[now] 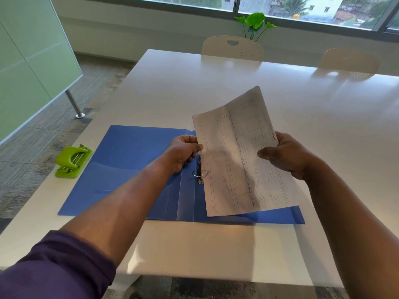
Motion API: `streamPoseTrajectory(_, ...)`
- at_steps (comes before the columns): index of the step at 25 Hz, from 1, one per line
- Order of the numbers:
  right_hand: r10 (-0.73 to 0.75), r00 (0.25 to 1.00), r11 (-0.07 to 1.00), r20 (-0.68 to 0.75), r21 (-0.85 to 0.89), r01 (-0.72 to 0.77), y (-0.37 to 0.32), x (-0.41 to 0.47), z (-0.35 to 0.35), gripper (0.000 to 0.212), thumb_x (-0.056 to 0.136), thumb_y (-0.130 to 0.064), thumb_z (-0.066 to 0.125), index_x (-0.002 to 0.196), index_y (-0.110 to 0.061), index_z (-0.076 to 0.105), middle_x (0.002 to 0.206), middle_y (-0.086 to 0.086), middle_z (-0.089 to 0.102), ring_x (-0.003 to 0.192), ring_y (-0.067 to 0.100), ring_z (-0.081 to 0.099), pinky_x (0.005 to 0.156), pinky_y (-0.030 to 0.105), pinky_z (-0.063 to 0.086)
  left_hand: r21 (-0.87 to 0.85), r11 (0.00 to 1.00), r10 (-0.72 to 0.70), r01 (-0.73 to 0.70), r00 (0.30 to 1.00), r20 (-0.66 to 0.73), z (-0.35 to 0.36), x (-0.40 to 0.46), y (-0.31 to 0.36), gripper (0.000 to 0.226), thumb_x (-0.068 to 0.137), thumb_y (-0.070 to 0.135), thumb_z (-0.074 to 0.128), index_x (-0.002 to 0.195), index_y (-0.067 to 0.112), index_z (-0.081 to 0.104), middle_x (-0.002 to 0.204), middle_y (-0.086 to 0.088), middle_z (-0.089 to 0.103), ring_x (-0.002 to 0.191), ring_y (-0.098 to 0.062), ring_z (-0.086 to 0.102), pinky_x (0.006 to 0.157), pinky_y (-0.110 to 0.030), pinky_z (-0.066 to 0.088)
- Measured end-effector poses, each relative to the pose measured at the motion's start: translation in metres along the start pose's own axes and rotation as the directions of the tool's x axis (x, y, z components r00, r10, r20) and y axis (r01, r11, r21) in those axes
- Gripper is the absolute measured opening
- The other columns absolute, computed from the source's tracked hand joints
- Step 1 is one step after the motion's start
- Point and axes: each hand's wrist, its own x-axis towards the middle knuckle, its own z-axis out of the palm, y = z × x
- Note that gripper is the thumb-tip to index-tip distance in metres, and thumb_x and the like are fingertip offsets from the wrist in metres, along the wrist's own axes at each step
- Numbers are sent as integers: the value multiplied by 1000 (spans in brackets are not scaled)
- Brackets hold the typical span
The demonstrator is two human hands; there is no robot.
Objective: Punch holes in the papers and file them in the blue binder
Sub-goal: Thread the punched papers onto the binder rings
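Note:
The blue binder (129,160) lies open and flat on the white table (216,83), its metal rings (199,171) at the spine. A printed paper (237,160) is held tilted over the binder's right half, its left edge down at the rings. My left hand (183,152) pinches that left edge just above the rings. My right hand (287,154) grips the paper's right edge and lifts it off the table. The lower ring seems to pass through the paper's edge. A green hole punch (72,161) sits left of the binder near the table's edge.
Two white chairs (233,47) (349,59) stand at the table's far side, with a green plant (255,23) behind them by the window. A frosted glass partition (32,61) on a metal leg stands on the carpet to the left.

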Motion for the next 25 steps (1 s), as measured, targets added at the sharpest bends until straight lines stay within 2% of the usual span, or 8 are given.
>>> streamPoseTrajectory(4, 1, 1000, 1000, -10, -25, -2, -1, -1, -1, 24, 100, -1, 54, 113, -20, 58, 112, 8, 64, 100, 39, 65, 85, 61, 56, 32, 998, -60, 60, 998, -4, 3, 3, 7, 14, 94, 3, 68, 105, 10, 71, 82, -5, 67, 53, -8, 47, 42, -18, 41)
streamPoseTrajectory(7, 14, 1000, 1000, -9, 0, -14, 0, -5, -1, 22, 95, -9, 61, 114, -22, 58, 113, 9, 63, 99, 39, 65, 77, 52, 58, 52, 991, -122, 121, 993, 5, 8, 4, 14, 10, 95, 2, 67, 95, 12, 68, 80, -5, 64, 53, -7, 47, 39, -16, 38)
streamPoseTrajectory(10, 43, 999, 999, -11, 25, -43, 0, -9, 1, 33, 78, -24, 62, 111, -23, 58, 113, 11, 64, 98, 39, 67, 71, 43, 59, 108, 977, -188, 183, 981, 39, 7, 10, 18, 8, 96, 5, 64, 96, 11, 69, 83, -6, 63, 51, -5, 45, 38, -14, 37)
streamPoseTrajectory(14, 59, 998, 998, -31, 29, -58, 2, -7, -2, 37, 77, -25, 62, 114, -23, 58, 113, 10, 65, 98, 40, 68, 84, 56, 59, 127, 965, -232, 229, 973, 12, 9, 12, 17, 5, 93, 9, 68, 97, 10, 70, 79, -5, 61, 51, -6, 42, 41, -15, 33)
streamPoseTrajectory(16, 79, 996, 996, -46, 34, -78, 7, -6, -4, 35, 85, -18, 67, 119, -22, 58, 115, 11, 65, 99, 41, 68, 86, 60, 58, 133, 969, -208, 210, 978, -33, 13, 10, 16, 7, 92, 6, 69, 98, 6, 71, 72, -5, 60, 50, -8, 42, 44, -17, 34)
streamPoseTrajectory(18, 111, 992, 993, -63, 55, -107, 14, -4, -6, 32, 96, -6, 62, 124, -20, 56, 117, 11, 65, 100, 41, 68, 87, 60, 60, 119, 978, -167, 173, 984, -54, 16, 8, 16, 9, 90, 4, 72, 99, 6, 70, 69, -4, 60, 48, -8, 44, 42, -18, 35)
streamPoseTrajectory(21, 169, 981, 983, -96, 93, -160, 25, -2, -2, 43, 95, 2, 60, 131, -22, 54, 120, 12, 64, 106, 39, 67, 89, 62, 58, 145, 986, -68, 78, 995, -69, 17, 4, 11, 13, 89, 1, 72, 98, 9, 68, 70, -4, 61, 47, -8, 49, 40, -19, 40)
streamPoseTrajectory(25, 219, 959, 976, -179, 27, -218, 38, 1, 6, 67, 89, 1, 70, 140, -34, 44, 115, 6, 66, 102, 32, 69, 86, 58, 61, 295, 945, 154, -139, 988, -30, 18, -6, -8, 10, 92, 8, 69, 100, 14, 70, 92, -3, 68, 76, -14, 65, 68, -27, 60)
